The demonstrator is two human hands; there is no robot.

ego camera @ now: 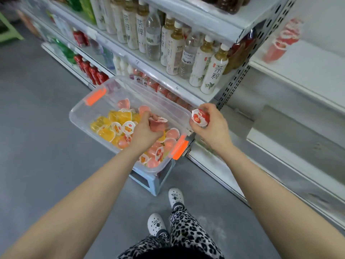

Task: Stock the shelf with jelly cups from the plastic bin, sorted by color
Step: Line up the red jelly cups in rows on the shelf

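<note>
A shopworker's left hand (147, 130) pinches pink jelly cups (158, 124) over the plastic bin (89, 116); the right hand (211, 122) grips a strawberry cup (200, 117). Keeping reds together should speed shelving.

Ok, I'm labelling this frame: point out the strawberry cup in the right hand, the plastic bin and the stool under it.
strawberry cup (199, 118), head view, printed lid.
plastic bin (82, 116), head view, bare left corner.
stool (151, 186), head view, near corner frame.
</note>
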